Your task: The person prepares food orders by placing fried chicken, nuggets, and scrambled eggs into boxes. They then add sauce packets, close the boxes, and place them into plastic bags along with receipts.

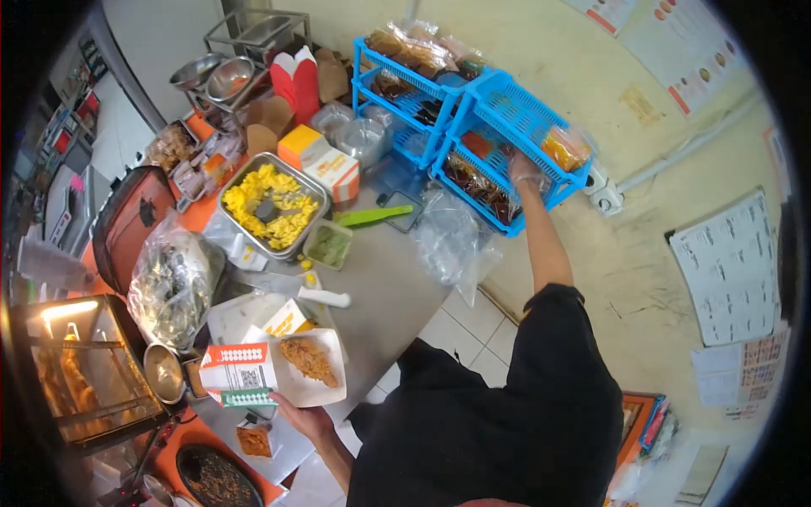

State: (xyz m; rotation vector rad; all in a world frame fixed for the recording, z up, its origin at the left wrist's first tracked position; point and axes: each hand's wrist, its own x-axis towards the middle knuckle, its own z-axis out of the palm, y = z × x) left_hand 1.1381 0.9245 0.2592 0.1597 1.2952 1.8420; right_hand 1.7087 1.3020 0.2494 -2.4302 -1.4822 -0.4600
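Observation:
My left hand (pixel 302 417) is closed on the near edge of an open takeaway box (pixel 334 390), printed orange and white on its lid, at the edge of the grey counter. A piece of fried chicken (pixel 309 359) lies inside it. My right hand (pixel 528 176), which looks covered by a clear plastic glove, reaches into a middle tier of a blue plastic rack (pixel 486 207). Dark sauce sachets (pixel 477 182) fill the tier beside it. The rack hides my right fingers, so what they touch cannot be made out.
A steel pan of yellow food (pixel 270 207) stands on the counter (pixel 384 287), near green tongs (pixel 372 215) and a white-handled knife (pixel 325 297). A clear plastic bag (pixel 456 241) hangs over the counter edge. Left are a large filled bag (pixel 173 279) and a lit glass cabinet (pixel 84 372).

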